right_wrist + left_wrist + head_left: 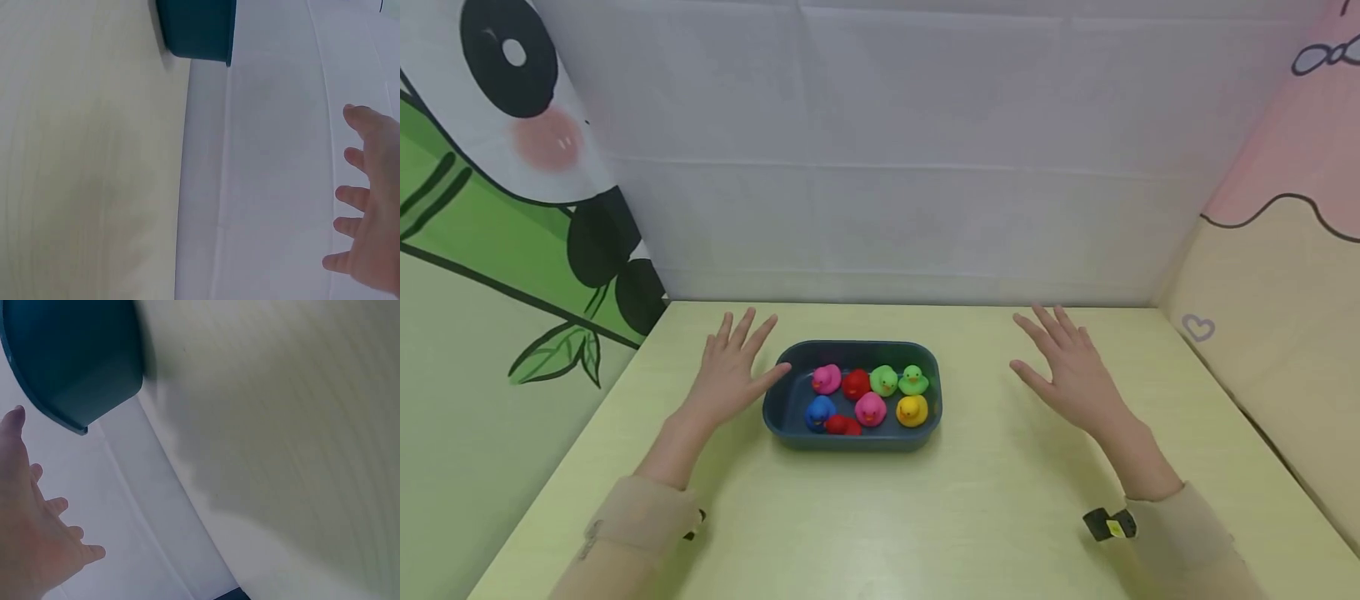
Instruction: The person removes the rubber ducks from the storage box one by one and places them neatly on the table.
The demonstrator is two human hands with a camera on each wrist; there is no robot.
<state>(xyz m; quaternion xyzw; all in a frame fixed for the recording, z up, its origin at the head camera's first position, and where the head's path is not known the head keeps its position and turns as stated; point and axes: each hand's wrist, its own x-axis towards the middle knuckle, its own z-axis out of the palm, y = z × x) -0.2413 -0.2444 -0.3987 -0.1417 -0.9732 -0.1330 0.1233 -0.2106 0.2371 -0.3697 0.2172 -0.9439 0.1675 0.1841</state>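
Pale creased backdrop (880, 225), black cartoon eye (490, 67), green leaves (553, 354), 1 purple heart (1198, 328) on cream panel (1285, 358)

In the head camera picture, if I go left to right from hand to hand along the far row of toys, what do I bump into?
Left hand, pink duck, red toy, green duck, another green duck, right hand.

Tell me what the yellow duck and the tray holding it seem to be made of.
Yellow duck: probably rubber or soft vinyl, smooth-looking, judging by its rounded, molded body. Tray: likely rigid plastic, smooth, given its even dark color and rounded corners.
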